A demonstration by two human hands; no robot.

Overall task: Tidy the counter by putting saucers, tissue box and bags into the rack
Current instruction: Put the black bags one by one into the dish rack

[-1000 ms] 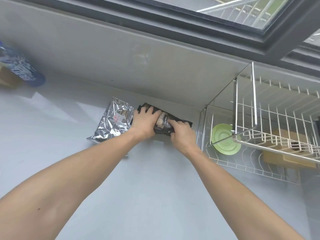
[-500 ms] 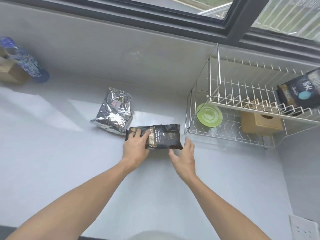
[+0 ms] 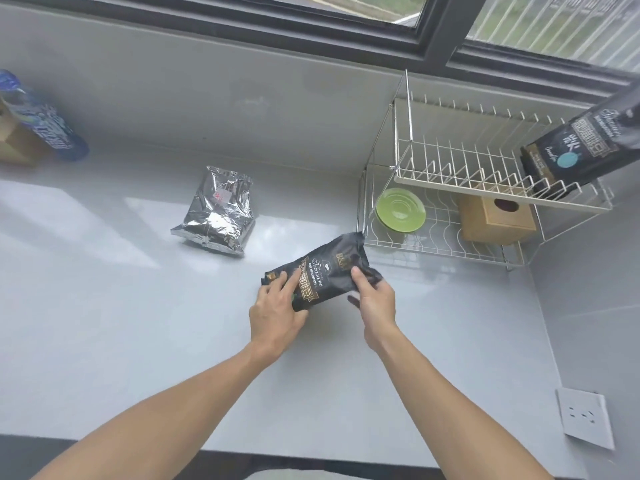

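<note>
A black coffee bag (image 3: 329, 268) with gold print is held above the counter, tilted toward the rack. My left hand (image 3: 277, 306) grips its lower end and my right hand (image 3: 375, 299) grips its right edge. The two-tier wire rack (image 3: 450, 251) stands at the right. On its lower tier stand green saucers (image 3: 400, 209) and a wooden tissue box (image 3: 495, 216). Another black bag (image 3: 585, 147) leans on the upper tier. A silver foil bag (image 3: 218, 211) lies on the counter to the left of my hands.
A blue packet (image 3: 45, 123) and a brown box (image 3: 14, 140) sit at the far left against the wall. A window frame (image 3: 433, 39) runs above the back wall. A white wall socket (image 3: 583, 415) is on the right wall.
The black bag came off the counter beside the foil bag and moved right, toward the rack. My right hand, apart from it half a second ago, has closed on it.
</note>
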